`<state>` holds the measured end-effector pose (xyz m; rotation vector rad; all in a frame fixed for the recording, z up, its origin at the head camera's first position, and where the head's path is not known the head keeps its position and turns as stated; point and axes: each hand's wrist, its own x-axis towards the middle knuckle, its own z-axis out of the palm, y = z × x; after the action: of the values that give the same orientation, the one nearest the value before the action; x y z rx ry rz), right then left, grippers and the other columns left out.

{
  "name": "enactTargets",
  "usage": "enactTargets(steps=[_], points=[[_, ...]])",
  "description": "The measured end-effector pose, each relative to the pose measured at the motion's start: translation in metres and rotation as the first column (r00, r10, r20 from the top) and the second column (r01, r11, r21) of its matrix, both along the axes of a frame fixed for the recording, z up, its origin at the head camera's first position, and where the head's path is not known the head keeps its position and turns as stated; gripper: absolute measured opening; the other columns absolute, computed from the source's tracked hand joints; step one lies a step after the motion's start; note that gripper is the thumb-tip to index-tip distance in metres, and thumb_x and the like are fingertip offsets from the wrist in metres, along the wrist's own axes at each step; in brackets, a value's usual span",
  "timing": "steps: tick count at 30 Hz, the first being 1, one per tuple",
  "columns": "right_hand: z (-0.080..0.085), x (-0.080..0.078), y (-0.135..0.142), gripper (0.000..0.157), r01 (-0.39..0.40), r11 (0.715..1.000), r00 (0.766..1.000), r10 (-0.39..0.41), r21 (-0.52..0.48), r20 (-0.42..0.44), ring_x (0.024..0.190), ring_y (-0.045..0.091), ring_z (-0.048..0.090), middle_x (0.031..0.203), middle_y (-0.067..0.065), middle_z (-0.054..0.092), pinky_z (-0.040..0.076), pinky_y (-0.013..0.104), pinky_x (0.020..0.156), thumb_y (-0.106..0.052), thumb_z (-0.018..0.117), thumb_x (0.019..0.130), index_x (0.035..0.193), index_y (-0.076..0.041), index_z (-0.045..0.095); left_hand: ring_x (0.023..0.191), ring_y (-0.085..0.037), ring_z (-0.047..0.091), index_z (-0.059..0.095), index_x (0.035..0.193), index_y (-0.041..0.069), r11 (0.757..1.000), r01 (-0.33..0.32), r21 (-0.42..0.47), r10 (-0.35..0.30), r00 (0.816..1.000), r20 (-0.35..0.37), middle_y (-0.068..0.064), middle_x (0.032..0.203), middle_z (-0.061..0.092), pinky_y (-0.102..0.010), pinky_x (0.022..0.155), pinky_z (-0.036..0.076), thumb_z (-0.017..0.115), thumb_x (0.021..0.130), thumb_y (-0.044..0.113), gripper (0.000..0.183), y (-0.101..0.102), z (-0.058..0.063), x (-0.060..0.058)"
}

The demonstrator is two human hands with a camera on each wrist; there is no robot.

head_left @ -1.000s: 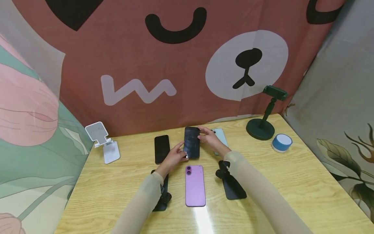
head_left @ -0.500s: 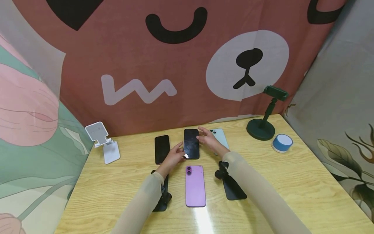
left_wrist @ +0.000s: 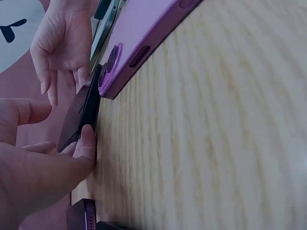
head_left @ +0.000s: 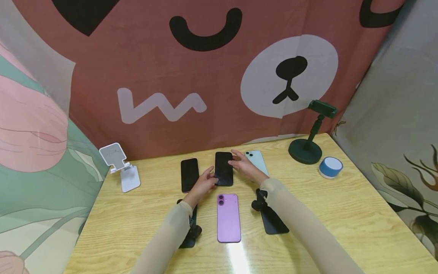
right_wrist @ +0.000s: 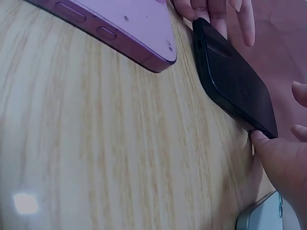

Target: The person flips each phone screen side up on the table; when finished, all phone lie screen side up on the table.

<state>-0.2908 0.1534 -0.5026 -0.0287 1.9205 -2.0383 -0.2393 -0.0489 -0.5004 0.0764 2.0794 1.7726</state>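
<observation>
A black phone [head_left: 224, 169] lies screen up on the wooden table between both hands. My left hand [head_left: 203, 184] is at its lower left side, the thumb touching its edge and the other fingers loosely spread. From the right, my right hand [head_left: 243, 165] reaches its upper edge; in the right wrist view the thumb [right_wrist: 261, 139] touches a corner, with the other fingers lifted off. Just in front lies a purple phone [head_left: 229, 219], back up. A light blue phone [head_left: 258, 161] is beside the right hand, partly covered by it.
Another black phone [head_left: 189, 175] lies left of the middle one. Dark phones [head_left: 275, 220] also lie under each forearm, partly hidden. A white folding stand [head_left: 119, 167] is at the left, with a dark green stand [head_left: 305, 150] and a blue-white round object [head_left: 330, 167] at the right.
The middle black phone, held tilted up a second ago, has come down flat onto the table. The fingers of both hands have loosened around it.
</observation>
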Motion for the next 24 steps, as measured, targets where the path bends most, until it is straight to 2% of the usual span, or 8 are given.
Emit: enactTargets(steps=[6, 13, 16, 20, 24], points=[[-0.0010, 0.0042, 0.0010, 0.068, -0.075, 0.995, 0.997, 0.077, 0.064, -0.027, 0.143, 0.034, 0.004, 0.157, 0.018, 0.000, 0.015, 0.045, 0.113, -0.009, 0.050, 0.097, 0.153, -0.009, 0.011, 0.114, -0.035, 0.053, 0.021, 0.151, 0.009, 1.000, 0.006, -0.013, -0.006, 1.000, 0.005, -0.026, 0.145, 0.034, -0.043, 0.093, 0.045, 0.050, 0.094, 0.006, 0.064, 0.0025, -0.0025, -0.0002], [-0.0004, 0.0063, 0.0007, 0.066, -0.094, 0.985, 0.994, 0.101, 0.143, -0.041, 0.143, 0.035, 0.004, 0.157, 0.016, 0.003, 0.015, 0.047, 0.113, -0.013, 0.051, 0.097, 0.152, -0.008, 0.014, 0.120, -0.041, 0.046, 0.018, 0.151, 0.004, 1.000, -0.002, 0.019, 0.001, 0.999, 0.045, -0.030, 0.146, 0.027, -0.048, 0.098, 0.041, 0.050, 0.093, 0.006, 0.066, 0.0037, -0.0016, -0.0028], [-0.0001, 0.0074, 0.0018, 0.067, -0.100, 0.982, 0.993, 0.108, 0.158, -0.041, 0.143, 0.034, 0.005, 0.157, 0.014, 0.005, 0.015, 0.047, 0.113, -0.015, 0.052, 0.097, 0.152, -0.009, 0.015, 0.121, -0.043, 0.044, 0.015, 0.152, 0.009, 1.000, 0.010, 0.019, -0.012, 0.997, 0.074, -0.028, 0.150, 0.022, -0.050, 0.101, 0.037, 0.051, 0.094, 0.009, 0.069, 0.0034, -0.0006, -0.0026], [-0.0009, 0.0091, 0.0038, 0.069, -0.129, 0.977, 0.990, 0.138, 0.168, -0.043, 0.143, 0.034, 0.005, 0.158, 0.013, 0.005, 0.015, 0.049, 0.113, -0.016, 0.053, 0.097, 0.153, -0.012, 0.012, 0.126, -0.042, 0.040, 0.013, 0.153, 0.013, 0.999, 0.037, 0.012, -0.038, 0.996, 0.084, -0.025, 0.152, 0.017, -0.050, 0.103, 0.034, 0.052, 0.094, 0.012, 0.071, 0.0021, 0.0007, -0.0008], [-0.0029, 0.0105, 0.0057, 0.071, -0.158, 0.972, 0.986, 0.165, 0.176, -0.029, 0.143, 0.032, 0.006, 0.158, 0.010, 0.005, 0.015, 0.049, 0.113, -0.020, 0.054, 0.097, 0.153, -0.015, 0.010, 0.130, -0.040, 0.036, 0.012, 0.153, 0.010, 0.999, 0.041, 0.016, -0.042, 0.996, 0.077, -0.025, 0.152, 0.017, -0.048, 0.103, 0.035, 0.052, 0.094, 0.012, 0.071, 0.0006, -0.0008, -0.0018]])
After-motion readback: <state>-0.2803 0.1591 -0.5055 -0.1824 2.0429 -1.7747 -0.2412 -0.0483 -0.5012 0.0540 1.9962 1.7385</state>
